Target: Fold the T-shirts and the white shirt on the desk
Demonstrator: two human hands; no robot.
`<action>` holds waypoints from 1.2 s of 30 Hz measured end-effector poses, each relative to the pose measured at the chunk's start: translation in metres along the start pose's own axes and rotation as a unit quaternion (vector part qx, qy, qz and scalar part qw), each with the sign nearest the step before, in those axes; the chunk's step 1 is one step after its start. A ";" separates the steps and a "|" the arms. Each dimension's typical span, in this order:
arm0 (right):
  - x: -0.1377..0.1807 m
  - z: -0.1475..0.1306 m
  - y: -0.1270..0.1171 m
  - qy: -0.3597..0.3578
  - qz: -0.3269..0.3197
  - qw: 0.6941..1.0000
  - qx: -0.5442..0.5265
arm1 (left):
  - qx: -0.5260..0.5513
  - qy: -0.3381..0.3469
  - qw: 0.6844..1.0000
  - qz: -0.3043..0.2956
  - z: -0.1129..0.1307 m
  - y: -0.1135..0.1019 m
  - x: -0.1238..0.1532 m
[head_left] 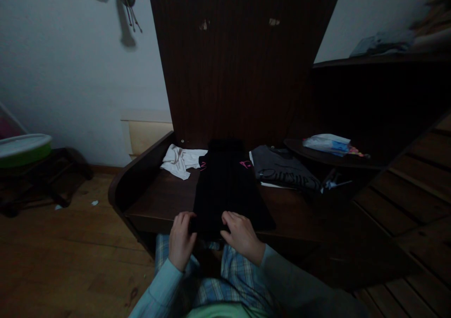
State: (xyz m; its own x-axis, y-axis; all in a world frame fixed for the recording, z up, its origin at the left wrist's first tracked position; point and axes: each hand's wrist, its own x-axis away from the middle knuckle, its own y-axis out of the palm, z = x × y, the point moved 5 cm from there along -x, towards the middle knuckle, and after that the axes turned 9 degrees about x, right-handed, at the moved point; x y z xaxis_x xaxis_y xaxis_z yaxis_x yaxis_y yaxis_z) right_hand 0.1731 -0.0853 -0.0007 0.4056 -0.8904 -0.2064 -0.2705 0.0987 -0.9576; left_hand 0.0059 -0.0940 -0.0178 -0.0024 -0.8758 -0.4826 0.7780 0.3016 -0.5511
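A black garment (pixel 227 186) with small pink marks lies folded lengthwise on the dark wooden surface (pixel 160 200) in front of me. My left hand (pixel 181 240) rests at its near left corner, fingers curled over the hem. At the near edge's middle, my right hand (pixel 239 236) grips the cloth with bent fingers. Both hands sit at the front edge of the wood, above my plaid-clad knees.
A crumpled white cloth (pixel 179 160) lies at the back left, a folded grey printed shirt (pixel 285 170) at the back right. A plastic packet (pixel 329 144) sits on a round shelf. A tall dark panel (pixel 239 59) stands behind. Wooden floor lies left; a green-rimmed tub (pixel 23 149) rests on a stand.
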 end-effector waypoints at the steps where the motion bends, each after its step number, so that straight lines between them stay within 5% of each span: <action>1: 0.001 0.001 0.001 0.005 -0.001 1.000 -0.003 | 0.001 -0.008 1.000 0.006 -0.002 -0.002 0.001; 7: 0.002 0.007 0.002 0.053 -0.009 0.998 -0.025 | 0.031 -0.037 0.999 0.004 -0.004 0.002 0.001; 13: 0.004 0.003 0.000 0.012 -0.034 0.999 0.005 | 0.030 -0.037 0.999 -0.027 -0.006 0.006 -0.001; 26: 0.006 0.003 0.012 0.025 -0.029 0.999 0.022 | 0.035 -0.026 0.997 -0.060 -0.003 0.004 -0.007; 31: 0.001 0.004 0.000 0.050 -0.011 0.998 0.046 | 0.030 -0.026 0.997 -0.068 -0.006 0.004 -0.007; 36: -0.004 -0.002 -0.006 -0.062 0.016 0.997 0.034 | 0.029 -0.026 0.997 -0.069 -0.004 0.004 -0.006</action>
State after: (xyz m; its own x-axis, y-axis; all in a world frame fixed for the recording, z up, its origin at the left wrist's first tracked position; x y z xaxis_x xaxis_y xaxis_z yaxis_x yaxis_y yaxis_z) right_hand 0.1714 -0.0836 0.0058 0.5038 -0.8247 -0.2569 -0.2272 0.1605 -0.9605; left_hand 0.0069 -0.0859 -0.0195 -0.0804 -0.9260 -0.3688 0.8073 0.1565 -0.5690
